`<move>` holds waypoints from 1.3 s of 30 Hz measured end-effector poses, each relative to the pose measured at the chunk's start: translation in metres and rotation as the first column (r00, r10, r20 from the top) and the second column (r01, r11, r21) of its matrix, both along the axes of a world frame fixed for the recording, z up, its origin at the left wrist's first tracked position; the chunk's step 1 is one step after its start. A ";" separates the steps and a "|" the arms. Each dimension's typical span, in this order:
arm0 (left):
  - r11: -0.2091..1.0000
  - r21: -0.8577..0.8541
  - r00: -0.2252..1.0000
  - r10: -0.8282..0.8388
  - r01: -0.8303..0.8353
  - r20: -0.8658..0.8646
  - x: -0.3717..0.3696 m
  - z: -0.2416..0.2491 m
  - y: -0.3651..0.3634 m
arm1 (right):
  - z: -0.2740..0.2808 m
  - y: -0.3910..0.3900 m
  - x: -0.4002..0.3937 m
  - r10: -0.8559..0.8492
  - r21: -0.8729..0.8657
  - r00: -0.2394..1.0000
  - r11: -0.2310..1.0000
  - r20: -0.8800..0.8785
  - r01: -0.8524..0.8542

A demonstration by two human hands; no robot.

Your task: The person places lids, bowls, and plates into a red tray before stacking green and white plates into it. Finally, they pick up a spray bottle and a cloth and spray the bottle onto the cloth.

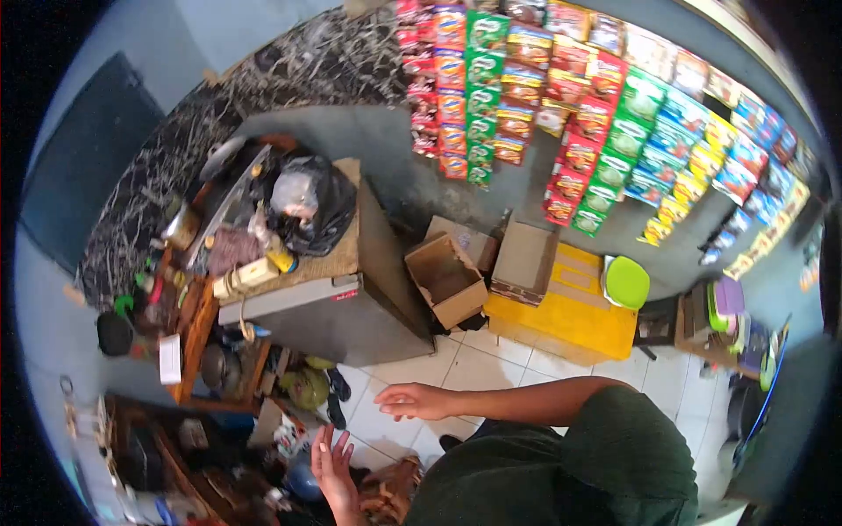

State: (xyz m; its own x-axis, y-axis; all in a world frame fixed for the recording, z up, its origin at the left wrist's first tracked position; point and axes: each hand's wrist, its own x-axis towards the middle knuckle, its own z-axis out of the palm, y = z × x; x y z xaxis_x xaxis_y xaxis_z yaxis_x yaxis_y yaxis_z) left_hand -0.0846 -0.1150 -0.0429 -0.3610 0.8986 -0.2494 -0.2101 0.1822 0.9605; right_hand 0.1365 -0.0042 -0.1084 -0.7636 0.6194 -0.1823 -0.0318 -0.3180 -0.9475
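My left hand is at the lower middle, palm partly showing, with its fingers spread and nothing in them. My right hand reaches in from the right on a bare forearm, fingers loosely stretched and apart, holding nothing. Both hands hang in the air above the white tiled floor, a short gap between them. Nearest to them are a pair of dark shoes and a greenish bundle. Below, beside my left hand, lies a crumpled brown bag.
A grey cabinet carries a black plastic bag and clutter. Cardboard boxes stand beside a yellow box with a green lid. Sachet strips hang behind. Wooden shelving and crowded goods stand left.
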 end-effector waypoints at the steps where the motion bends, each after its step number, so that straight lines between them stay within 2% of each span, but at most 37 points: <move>1: 0.998 0.022 0.998 -0.062 0.062 -0.004 -0.007 0.003 0.011 | -0.001 -0.003 0.006 -0.056 -0.024 0.997 0.998 0.043 0.057; 4: 0.973 0.055 0.974 -0.221 0.223 -0.040 -0.013 0.005 0.045 | 0.007 -0.016 0.034 -0.239 -0.009 0.964 0.970 0.120 0.241; 6: 0.958 0.010 0.958 -0.287 0.287 -0.032 -0.004 0.004 0.067 | 0.011 -0.030 0.055 -0.382 0.033 0.920 0.924 0.091 0.380; 8: 0.908 0.005 0.907 -0.419 0.419 -0.053 0.017 0.002 0.086 | -0.001 -0.046 0.074 -0.517 0.016 0.848 0.855 0.116 0.519; 12: 0.726 0.005 0.726 -0.688 0.688 -0.012 0.076 -0.007 0.116 | 0.004 -0.094 0.124 -0.700 -0.036 0.699 0.702 0.148 0.711; 14: 0.633 0.001 0.633 -0.774 0.774 0.000 0.114 -0.006 0.122 | -0.003 -0.120 0.147 -0.795 -0.109 0.587 0.577 0.152 0.809; 16: 0.488 0.036 0.487 -0.873 0.872 0.026 0.153 -0.009 0.128 | -0.008 -0.147 0.169 -0.839 -0.116 0.525 0.512 0.142 0.851; 18: 0.425 0.035 0.425 -0.905 0.904 0.028 0.193 -0.012 0.129 | -0.010 -0.170 0.192 -0.885 -0.199 0.421 0.384 0.199 0.902; 20: 0.387 -0.010 0.386 -0.917 0.922 0.098 0.233 -0.015 0.124 | -0.012 -0.188 0.218 -0.920 -0.194 0.340 0.304 0.194 0.933; 22: 0.323 -0.027 0.325 -0.941 0.946 0.094 0.274 -0.010 0.117 | -0.015 -0.204 0.241 -0.949 -0.209 0.250 0.209 0.191 0.955; 23: 0.265 -0.035 0.267 -0.960 0.964 0.089 0.294 -0.008 0.113 | -0.018 -0.211 0.253 -0.951 -0.210 0.244 0.204 0.191 0.956; 25: 0.172 -0.020 0.173 -0.981 0.985 0.086 0.330 -0.009 0.106 | -0.021 -0.222 0.278 -0.976 -0.201 0.123 0.085 0.181 0.976; 26: 0.173 -0.008 0.173 -0.982 0.985 0.081 0.346 -0.013 0.105 | -0.020 -0.226 0.290 -0.977 -0.189 0.122 0.088 0.175 0.978; 29: 0.051 0.011 0.049 -0.992 0.999 0.118 0.398 -0.015 0.106 | -0.013 -0.235 0.320 -0.969 -0.147 0.053 0.018 0.241 0.989; 37: -0.055 -0.057 -0.048 -0.993 0.997 0.111 0.483 -0.014 0.100 | -0.016 -0.229 0.377 -0.977 -0.104 0.011 -0.011 0.211 0.994; 39: -0.071 -0.091 -0.059 -0.990 0.993 0.130 0.492 -0.025 0.108 | -0.025 -0.217 0.383 -0.978 -0.121 -0.068 -0.093 0.199 0.988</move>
State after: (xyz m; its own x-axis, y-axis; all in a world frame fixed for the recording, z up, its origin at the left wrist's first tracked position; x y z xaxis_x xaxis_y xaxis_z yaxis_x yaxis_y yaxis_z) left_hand 0.4075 -0.0073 -0.0674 0.8890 0.2625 -0.3752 0.2890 0.3138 0.9044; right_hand 0.5197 -0.2211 -0.1334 0.6394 0.6544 -0.4037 -0.4414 -0.1174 -0.8896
